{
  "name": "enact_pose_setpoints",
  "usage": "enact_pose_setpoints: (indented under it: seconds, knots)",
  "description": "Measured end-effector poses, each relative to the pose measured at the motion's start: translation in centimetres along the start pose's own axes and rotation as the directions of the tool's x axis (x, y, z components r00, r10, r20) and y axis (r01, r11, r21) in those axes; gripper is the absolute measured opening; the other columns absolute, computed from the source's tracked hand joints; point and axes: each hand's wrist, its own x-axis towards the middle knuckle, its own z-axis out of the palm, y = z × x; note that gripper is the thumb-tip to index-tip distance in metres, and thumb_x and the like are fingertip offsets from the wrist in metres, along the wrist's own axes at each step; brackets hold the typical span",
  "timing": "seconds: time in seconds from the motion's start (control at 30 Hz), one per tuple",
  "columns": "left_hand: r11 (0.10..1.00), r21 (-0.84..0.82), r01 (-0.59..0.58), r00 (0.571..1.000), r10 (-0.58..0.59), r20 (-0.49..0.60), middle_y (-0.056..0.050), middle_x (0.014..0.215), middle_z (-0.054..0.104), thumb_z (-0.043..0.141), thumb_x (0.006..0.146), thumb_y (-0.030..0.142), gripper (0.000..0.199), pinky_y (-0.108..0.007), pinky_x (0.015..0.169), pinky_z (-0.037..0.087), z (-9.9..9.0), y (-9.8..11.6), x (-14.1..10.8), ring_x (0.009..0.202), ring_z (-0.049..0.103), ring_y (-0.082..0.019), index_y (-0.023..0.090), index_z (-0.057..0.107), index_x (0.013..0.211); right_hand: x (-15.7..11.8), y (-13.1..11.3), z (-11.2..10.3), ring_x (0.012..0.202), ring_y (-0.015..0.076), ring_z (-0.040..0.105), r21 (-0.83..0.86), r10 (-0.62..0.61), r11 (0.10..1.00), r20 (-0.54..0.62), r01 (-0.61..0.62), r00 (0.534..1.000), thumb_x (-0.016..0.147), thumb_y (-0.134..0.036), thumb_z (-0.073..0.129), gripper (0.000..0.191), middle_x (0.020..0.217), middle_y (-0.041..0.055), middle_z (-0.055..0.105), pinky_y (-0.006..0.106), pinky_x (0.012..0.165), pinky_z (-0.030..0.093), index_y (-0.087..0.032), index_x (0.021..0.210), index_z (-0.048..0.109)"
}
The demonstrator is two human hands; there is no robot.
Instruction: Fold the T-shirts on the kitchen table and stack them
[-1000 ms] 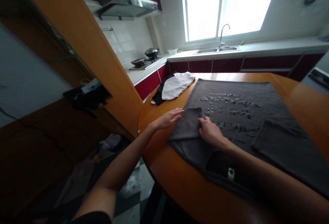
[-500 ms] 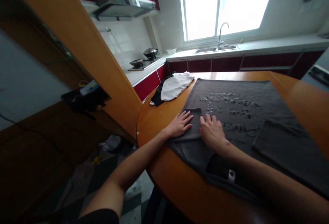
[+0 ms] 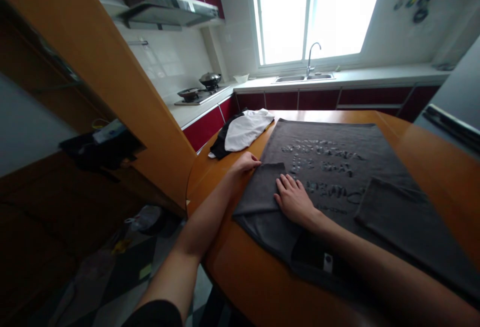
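Note:
A dark grey T-shirt (image 3: 318, 134) with shiny raised lettering lies spread on the wooden table (image 3: 240, 262), its neck opening and white label toward me. Both sleeves are folded in over the front. My left hand (image 3: 245, 162) pinches the shirt at the outer corner of the left sleeve's hem, fingers closed. Flat on the inner edge of that same sleeve rests my right hand (image 3: 294, 197), its fingers stretched out. The other folded sleeve (image 3: 390, 209) lies to the right, untouched.
A black and white bundle of cloth (image 3: 243, 132) lies at the table's far left. Beyond stand a gas stove (image 3: 202, 95) with pans and a counter with a sink (image 3: 303, 78). An orange wooden panel (image 3: 150, 92) rises left of the table.
My left hand has gone from lying flat on the sleeve to pinching its outer hem corner. My right hand has flattened out beside the sleeve's inner edge. The view has shifted slightly.

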Motion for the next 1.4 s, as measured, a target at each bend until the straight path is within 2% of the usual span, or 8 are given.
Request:
enact_pose_setpoints:
  seconds: [0.17,0.33,0.53,0.73,0.97,1.1,1.23,1.4]
  knots:
    - [0.999,-0.041,-0.021,0.999,0.020,-0.039,0.000,0.067,0.066,0.077,0.073,0.026,0.019,-0.019,0.051,0.042,0.4,-0.8,0.3,0.055,0.056,-0.011,0.013,0.071,0.085,0.0,0.1,0.3,0.148,0.0319,0.027,-0.028,0.003,1.000,-0.003,-0.003,1.000,0.101,-0.037,0.039,0.057,0.159,0.0195,0.035,0.051,0.117,0.023,-0.008,0.150,0.042]
    - [0.997,0.004,-0.072,0.992,0.072,-0.102,-0.001,0.078,0.068,0.070,0.081,0.021,0.028,-0.019,0.058,0.046,0.6,-1.8,0.6,0.063,0.061,-0.012,0.014,0.064,0.108,0.0,0.1,0.3,0.148,0.0308,0.026,-0.065,0.005,0.998,-0.004,-0.005,1.000,0.101,-0.038,0.037,0.058,0.159,0.0180,0.035,0.049,0.118,0.023,-0.009,0.151,0.041]
    - [0.971,0.174,-0.165,0.984,0.175,-0.038,-0.002,0.078,0.068,0.064,0.087,0.022,0.012,-0.023,0.067,0.049,1.2,-2.5,0.8,0.069,0.063,-0.015,0.017,0.070,0.096,-0.1,0.0,0.1,0.147,0.0312,0.029,-0.079,-0.002,0.997,-0.014,0.000,1.000,0.102,-0.039,0.035,0.057,0.159,0.0174,0.036,0.049,0.117,0.025,-0.009,0.150,0.042]
    - [0.906,0.356,-0.231,0.960,0.271,-0.068,-0.007,0.095,0.062,0.054,0.095,0.030,0.022,-0.033,0.093,0.045,1.0,-2.6,0.4,0.094,0.061,-0.022,0.024,0.073,0.103,-0.1,0.0,0.4,0.147,0.0318,0.029,-0.078,0.004,0.997,-0.018,-0.006,1.000,0.101,-0.039,0.036,0.058,0.160,0.0169,0.034,0.050,0.117,0.025,-0.010,0.151,0.041]
    - [0.791,0.525,-0.314,0.918,0.395,-0.047,-0.006,0.108,0.055,0.045,0.098,0.025,0.033,-0.037,0.099,0.043,1.2,-2.7,0.5,0.104,0.052,-0.022,0.033,0.070,0.119,-0.1,0.1,0.4,0.147,0.0314,0.029,-0.078,0.002,0.997,-0.014,-0.004,1.000,0.101,-0.039,0.036,0.058,0.159,0.0172,0.035,0.049,0.117,0.025,-0.010,0.151,0.042]
    - [0.764,0.561,-0.319,0.907,0.418,-0.053,-0.008,0.117,0.055,0.047,0.098,0.025,0.034,-0.040,0.098,0.043,1.1,-2.6,0.5,0.109,0.049,-0.025,0.032,0.071,0.121,0.0,0.0,0.3,0.147,0.0311,0.030,-0.072,0.003,0.997,-0.017,-0.004,1.000,0.101,-0.039,0.035,0.058,0.159,0.0167,0.036,0.050,0.117,0.025,-0.010,0.151,0.041]
    - [0.729,0.552,-0.404,0.861,0.507,-0.039,-0.007,0.124,0.056,0.046,0.094,0.013,0.042,-0.040,0.104,0.040,1.0,-2.8,0.6,0.115,0.049,-0.024,0.031,0.072,0.120,0.0,0.0,0.1,0.147,0.0309,0.029,-0.060,0.005,0.998,-0.004,-0.005,1.000,0.101,-0.039,0.035,0.059,0.159,0.0167,0.035,0.050,0.117,0.025,-0.010,0.151,0.041]
    - [0.733,0.547,-0.405,0.866,0.499,-0.028,-0.006,0.126,0.059,0.048,0.089,0.008,0.047,-0.041,0.105,0.041,0.9,-3.5,0.8,0.117,0.051,-0.024,0.032,0.072,0.122,-0.1,-0.1,0.2,0.148,0.0309,0.028,-0.033,0.009,0.999,-0.006,-0.009,1.000,0.100,-0.038,0.038,0.058,0.159,0.0172,0.035,0.051,0.118,0.024,-0.010,0.150,0.042]
